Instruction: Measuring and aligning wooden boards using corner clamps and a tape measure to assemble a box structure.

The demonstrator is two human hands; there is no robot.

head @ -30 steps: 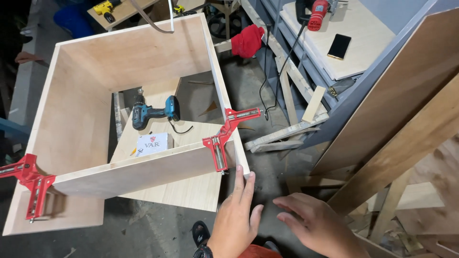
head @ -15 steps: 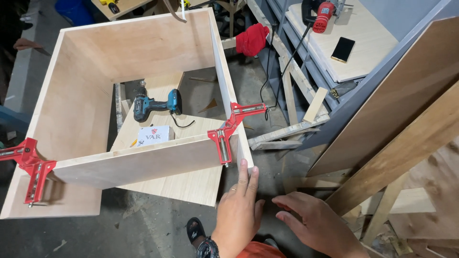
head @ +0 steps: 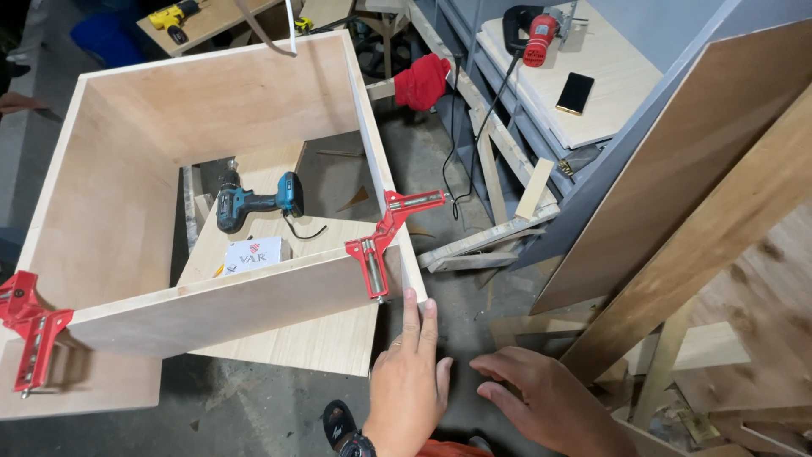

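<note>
Left hand (head: 406, 381) grip open, fingertips on plywood box (head: 211, 152) corner; right hand (head: 550, 402) open, empty, beside.

clamps: 2 (head: 387, 241) (head: 30, 326) | drills: 2 (head: 254, 201) (head: 173, 17) | hands: 2 (head: 406, 385) (head: 550, 402)

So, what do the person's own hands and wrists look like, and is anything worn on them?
Both hands are bare, without gloves or sleeves. The left hand has a thin ring on one finger and a dark wristwatch at the wrist. The right hand shows no ring or watch in the visible part; its forearm leaves the frame at the bottom edge.
</note>
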